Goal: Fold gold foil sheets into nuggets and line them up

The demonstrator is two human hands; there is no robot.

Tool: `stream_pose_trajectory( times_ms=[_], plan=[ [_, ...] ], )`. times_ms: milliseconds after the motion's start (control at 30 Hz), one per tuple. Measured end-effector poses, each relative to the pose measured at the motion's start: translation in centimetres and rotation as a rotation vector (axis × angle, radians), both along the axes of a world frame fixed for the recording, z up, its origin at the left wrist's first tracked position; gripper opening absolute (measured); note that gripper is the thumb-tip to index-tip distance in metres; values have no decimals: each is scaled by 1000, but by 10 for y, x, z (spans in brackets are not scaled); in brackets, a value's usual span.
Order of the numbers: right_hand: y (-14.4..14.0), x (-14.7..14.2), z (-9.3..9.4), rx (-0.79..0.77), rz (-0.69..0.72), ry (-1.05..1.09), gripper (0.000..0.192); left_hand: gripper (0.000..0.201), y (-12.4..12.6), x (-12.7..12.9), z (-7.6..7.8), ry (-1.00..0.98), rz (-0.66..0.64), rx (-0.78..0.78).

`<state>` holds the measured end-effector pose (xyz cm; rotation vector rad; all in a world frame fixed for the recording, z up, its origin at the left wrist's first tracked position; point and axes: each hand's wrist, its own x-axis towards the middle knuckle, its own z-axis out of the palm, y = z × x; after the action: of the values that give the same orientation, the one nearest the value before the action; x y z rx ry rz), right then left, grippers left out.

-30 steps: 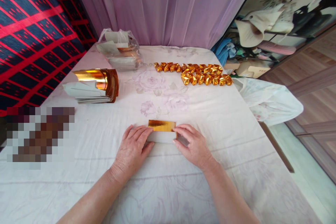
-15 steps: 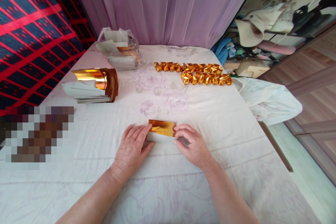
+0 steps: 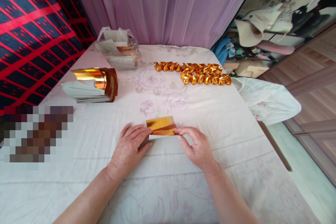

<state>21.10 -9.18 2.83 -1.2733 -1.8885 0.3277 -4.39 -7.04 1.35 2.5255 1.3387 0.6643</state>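
Near table front edge: left hand (image 3: 130,145), right hand (image 3: 197,146) pinch gold sheet (image 3: 161,126) ends; bare cloth around.

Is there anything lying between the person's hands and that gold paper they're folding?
Nothing visible. The left hand and right hand both touch the ends of the gold sheet directly. The stack of gold sheets and the folded gold pieces lie farther back on the cloth.
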Motion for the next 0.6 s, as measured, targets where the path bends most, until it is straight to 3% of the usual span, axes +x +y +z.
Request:
stream_pose_trajectory(
  times_ms=[433, 600],
  plan=[
    [-2, -6, 2, 21, -103, 106, 4, 23, -2, 2, 13, -83, 24, 134],
    [-5, -9, 7, -64, -61, 168, 18, 18, -1, 0, 12, -197, 64, 133]
  ],
)
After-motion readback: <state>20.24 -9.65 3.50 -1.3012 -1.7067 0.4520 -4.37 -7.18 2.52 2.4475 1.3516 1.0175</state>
